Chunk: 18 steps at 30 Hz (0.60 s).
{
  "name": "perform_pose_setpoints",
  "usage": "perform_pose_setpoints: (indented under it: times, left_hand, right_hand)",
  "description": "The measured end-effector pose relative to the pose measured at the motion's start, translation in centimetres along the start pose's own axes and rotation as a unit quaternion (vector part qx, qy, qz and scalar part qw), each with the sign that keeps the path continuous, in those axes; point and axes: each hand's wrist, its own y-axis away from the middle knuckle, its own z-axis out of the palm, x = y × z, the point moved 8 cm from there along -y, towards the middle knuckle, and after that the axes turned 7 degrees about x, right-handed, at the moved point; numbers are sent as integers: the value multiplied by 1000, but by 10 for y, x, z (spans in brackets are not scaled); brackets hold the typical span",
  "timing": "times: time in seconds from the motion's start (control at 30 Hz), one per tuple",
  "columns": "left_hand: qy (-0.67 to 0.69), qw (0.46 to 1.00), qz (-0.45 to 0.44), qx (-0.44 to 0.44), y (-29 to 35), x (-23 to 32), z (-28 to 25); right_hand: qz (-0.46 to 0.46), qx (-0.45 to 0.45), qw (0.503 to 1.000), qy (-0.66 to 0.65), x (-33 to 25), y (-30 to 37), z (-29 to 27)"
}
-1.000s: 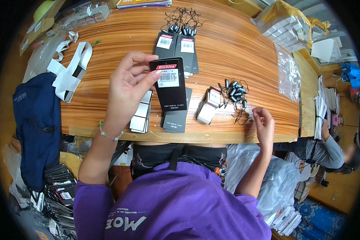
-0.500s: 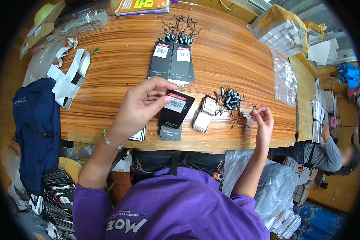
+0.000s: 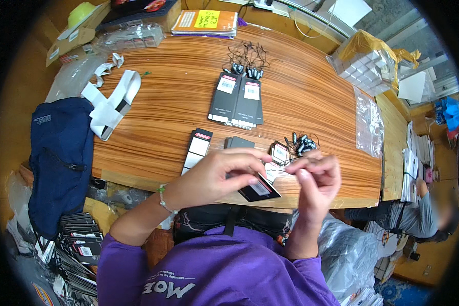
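Observation:
At the table's front edge my left hand (image 3: pixel 228 174) pinches a black hang tag (image 3: pixel 260 190), tilted, with a white label on it. Close by on the right, my right hand (image 3: pixel 317 179) has its fingertips pressed together on a thin dark hang-tag string, whose end runs toward the tag; whether it passes through the tag I cannot tell. Beyond my hands lie a small stack of tags (image 3: pixel 279 152) and a heap of strings with dark, shiny ends (image 3: pixel 304 143). Partly hidden behind my left hand are dark grey tags (image 3: pixel 239 142) and a pile of labelled tags (image 3: pixel 199 144).
Further back lie tags with strings attached (image 3: pixel 236 100). White strips (image 3: pixel 118 97) and a navy bag (image 3: pixel 61 153) are at left, a plastic bag of white boxes (image 3: pixel 364 64) and a clear bag (image 3: pixel 368 122) at right. Another person (image 3: pixel 418 214) is at far right.
My left hand has brought the black tag rightward and nearer to me. My right hand has come left with the string, so both hands nearly meet. The view has shifted a little.

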Motion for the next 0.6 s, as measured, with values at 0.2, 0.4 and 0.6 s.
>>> perform_pose_setpoints:
  times: [0.2,0.4,0.6]
  left_hand:
    - [-25,997,-64,23,7,7,-2]
    - [-52,992,-102,54,5,-1,-13]
    - [-84,992,-12,96,2,-2,-26]
  right_hand:
    - [48,-28,998,-8,16,-9,43]
    - [48,-6,997,-55,11,-24,24]
    - [55,-14,985,-161,10,-26,10]
